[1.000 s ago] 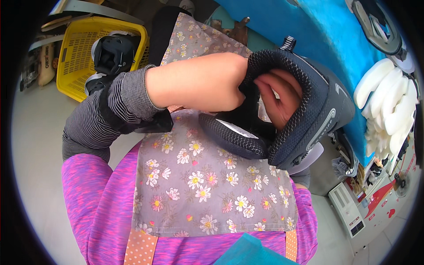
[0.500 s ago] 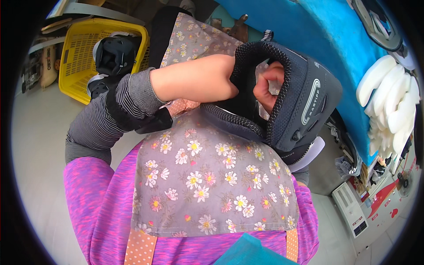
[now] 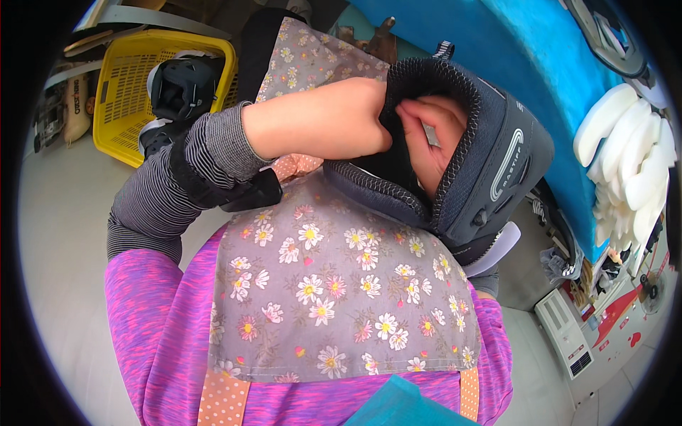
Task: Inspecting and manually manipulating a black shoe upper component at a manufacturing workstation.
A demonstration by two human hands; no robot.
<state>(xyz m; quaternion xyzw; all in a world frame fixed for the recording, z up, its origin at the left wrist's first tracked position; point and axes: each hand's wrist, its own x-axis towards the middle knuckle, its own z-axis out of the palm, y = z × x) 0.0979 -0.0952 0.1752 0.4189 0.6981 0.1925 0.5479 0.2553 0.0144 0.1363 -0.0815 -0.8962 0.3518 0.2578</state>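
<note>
A dark grey boot (image 3: 497,135) with contrast stitching, a pull loop and a pale printed stripe rests tilted against my floral apron (image 3: 341,291). My left hand (image 3: 368,126) reaches into its wide top opening from the left, wrist bent. The boot's edge hides those fingers. Inside the opening shows another hand, apparently my right hand (image 3: 433,142), its thumb and fingers drawn together. What they pinch, if anything, does not show. My right forearm is mostly hidden behind the boot. A white curved strip (image 3: 494,248) sticks out at the boot's lower side.
A yellow basket (image 3: 117,106) holding black boots (image 3: 183,89) stands at the far left. Blue covering (image 3: 433,28) spreads along the back and right. Several white curved pieces (image 3: 629,145) are stacked on the right. Beyond them is a white boxy appliance (image 3: 563,330).
The fingers inside the boot have turned and straightened toward the left edge of the opening. The clear plastic seen near them earlier is barely visible. The boot has shifted slightly.
</note>
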